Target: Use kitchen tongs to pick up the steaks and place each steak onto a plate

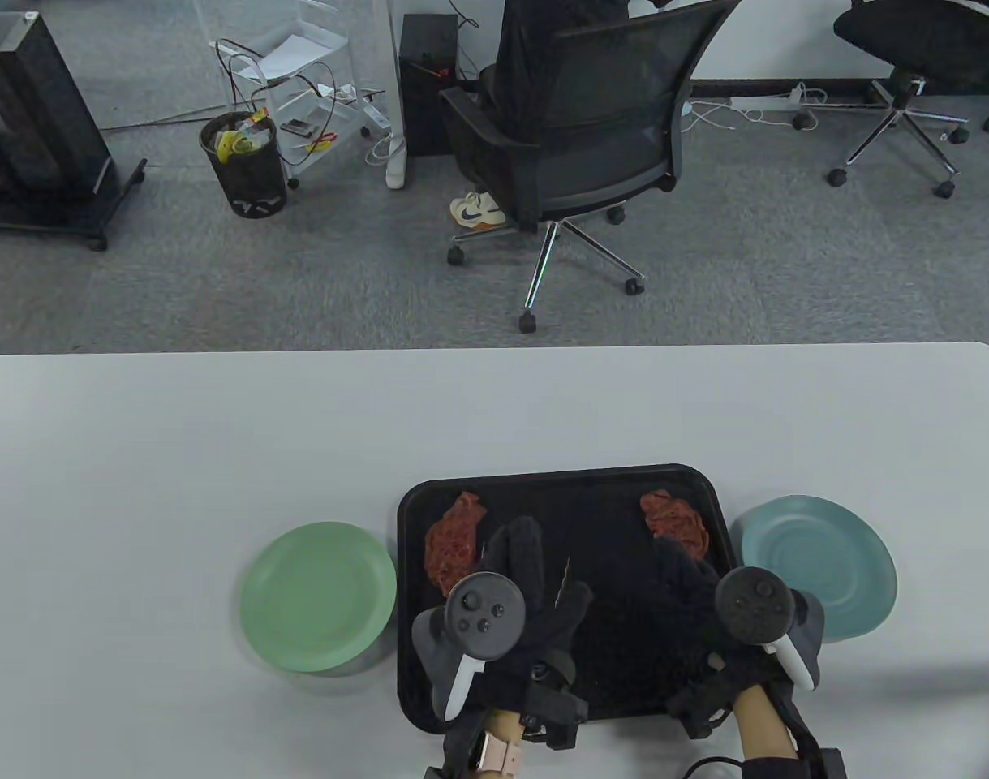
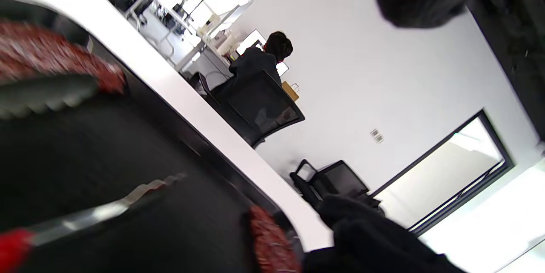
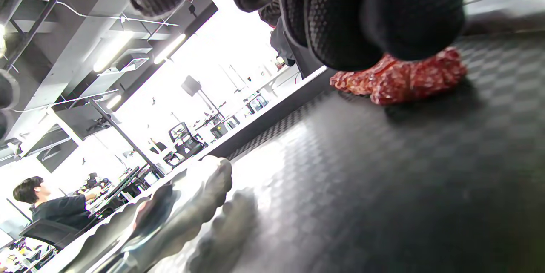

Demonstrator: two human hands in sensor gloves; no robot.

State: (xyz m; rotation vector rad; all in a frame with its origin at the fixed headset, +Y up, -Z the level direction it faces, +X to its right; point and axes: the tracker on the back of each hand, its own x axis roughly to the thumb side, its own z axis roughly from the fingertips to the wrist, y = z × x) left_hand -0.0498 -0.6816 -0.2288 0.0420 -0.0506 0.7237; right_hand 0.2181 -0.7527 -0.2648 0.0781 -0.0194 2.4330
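**Tongs over the tray, steaks still waiting**

While both plates lie bare, the left hand [image 1: 514,604] hovers over the black tray [image 1: 559,479], apparently holding the tongs [image 2: 47,94], though I cannot tell its grip; their blades gape towards the left steak [image 1: 453,544] at 11 o'clock. The right hand [image 1: 705,600] rests fingers-down near the right steak [image 1: 677,523], likely steadying the tray

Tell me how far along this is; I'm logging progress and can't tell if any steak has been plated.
Done: nothing plated. The green plate and the blue plate are both bare.

In hand: both hands are over the black tray, with tongs low over its floor; whose grip they are in isn't visible.

Left: the left steak and the right steak both need moving.
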